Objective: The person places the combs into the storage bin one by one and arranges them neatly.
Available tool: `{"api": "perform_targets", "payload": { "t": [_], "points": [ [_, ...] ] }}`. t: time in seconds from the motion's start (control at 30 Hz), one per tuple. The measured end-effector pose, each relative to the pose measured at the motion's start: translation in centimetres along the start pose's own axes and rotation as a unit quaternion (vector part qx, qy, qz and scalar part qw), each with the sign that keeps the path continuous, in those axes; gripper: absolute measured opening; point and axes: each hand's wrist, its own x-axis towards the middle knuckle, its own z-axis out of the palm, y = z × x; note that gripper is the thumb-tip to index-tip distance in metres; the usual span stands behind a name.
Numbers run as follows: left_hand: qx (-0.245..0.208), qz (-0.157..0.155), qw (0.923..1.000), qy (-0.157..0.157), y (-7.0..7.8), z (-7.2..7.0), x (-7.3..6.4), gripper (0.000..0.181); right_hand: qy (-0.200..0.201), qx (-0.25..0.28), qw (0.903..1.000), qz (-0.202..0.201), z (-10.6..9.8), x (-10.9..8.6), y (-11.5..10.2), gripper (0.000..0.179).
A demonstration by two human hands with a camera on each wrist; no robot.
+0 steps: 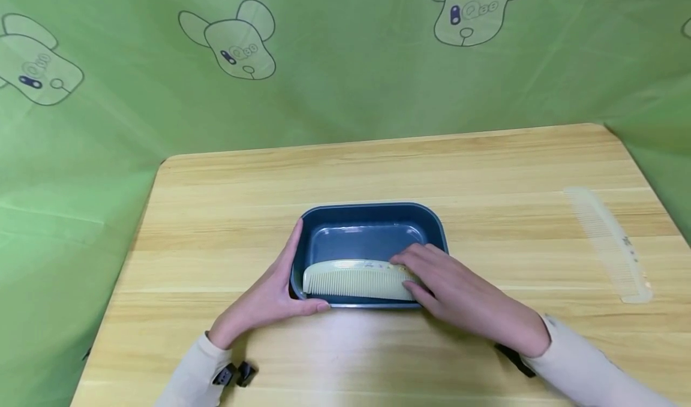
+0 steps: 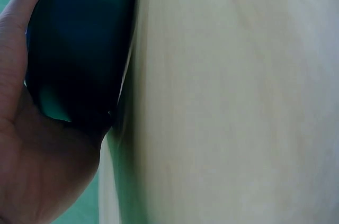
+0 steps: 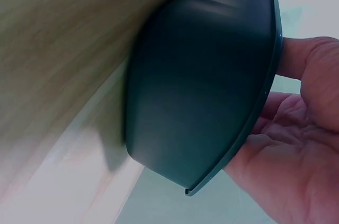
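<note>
A dark blue rectangular plastic box (image 1: 356, 239) stands upright on the table. My left hand (image 1: 272, 296) grips its left end, fingers along the left side and thumb at the near wall. Inside lies a pale cream comb (image 1: 351, 280), lengthwise along the near side with its teeth toward me. The comb's right end is pinched between the thumb and fingers of my right hand (image 1: 453, 284), which reaches over the near right corner. In the left wrist view the left palm (image 2: 47, 166) meets the box's outer wall; the right wrist view shows the right hand (image 3: 296, 155) above the rim.
A second, translucent pale comb (image 1: 610, 245) lies slantwise at the table's right side. Light wood forms the tabletop (image 1: 243, 215). Behind it hangs a green cloth (image 1: 345, 89) printed with cartoon heads.
</note>
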Motion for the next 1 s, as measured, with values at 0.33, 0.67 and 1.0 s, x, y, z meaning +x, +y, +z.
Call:
{"api": "perform_targets", "payload": {
  "t": [0.33, 0.67, 1.0],
  "points": [
    [0.002, 0.005, 1.0, -0.001, 0.1, 0.0, 0.1, 0.143, 0.031, 0.021, 0.9991, 0.017, 0.2, -0.6, 0.1, 0.034],
    [0.005, -0.001, 1.0, -0.002, 0.1, 0.1, 0.1, 0.142, 0.132, 0.028, 0.9908, -0.01, -0.5, -1.9, 0.6, 0.048],
    [0.004, 0.001, 1.0, 0.001, -0.1, 0.1, 0.0, 0.144, 0.203, 0.062, 0.9767, 0.03, -2.3, -4.0, 2.0, 0.054]
  ]
}}
